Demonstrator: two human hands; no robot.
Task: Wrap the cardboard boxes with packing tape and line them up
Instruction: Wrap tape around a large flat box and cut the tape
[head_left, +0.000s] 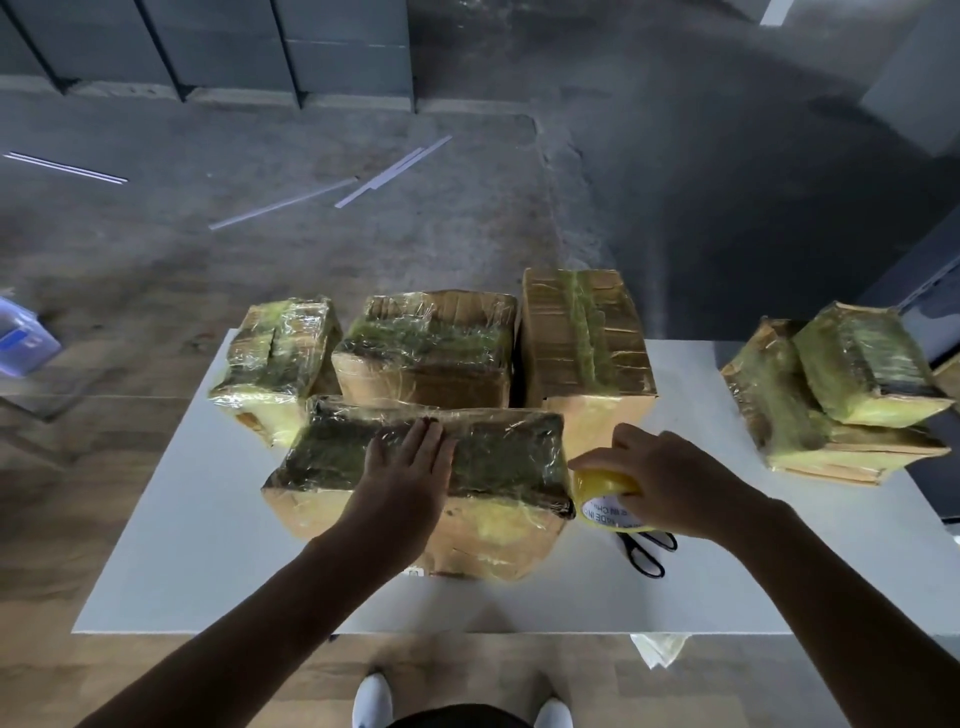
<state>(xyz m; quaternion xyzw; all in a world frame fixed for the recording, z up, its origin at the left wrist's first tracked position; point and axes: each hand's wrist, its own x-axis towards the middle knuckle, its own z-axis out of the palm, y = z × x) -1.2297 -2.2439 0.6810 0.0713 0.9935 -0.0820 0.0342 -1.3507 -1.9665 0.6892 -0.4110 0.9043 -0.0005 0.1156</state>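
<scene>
Four tape-wrapped cardboard boxes (431, 353) are grouped mid-table (208, 571); more are seen in a stack (831, 400) at the right end. The nearest box (498, 457), laid lengthwise left to right, is pressed by the left hand (405, 467), fingers straight and together. One yellow tape roll (602, 491) is gripped by the right hand (670, 478), fingers curled.

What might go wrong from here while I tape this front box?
The scissors lie right beside the tape roll your right hand grips; you may knock them or nick yourself. Only your flat left hand presses the front box, so pulling tape could drag it. The tilted stack of boxes at the right might topple if bumped.
</scene>
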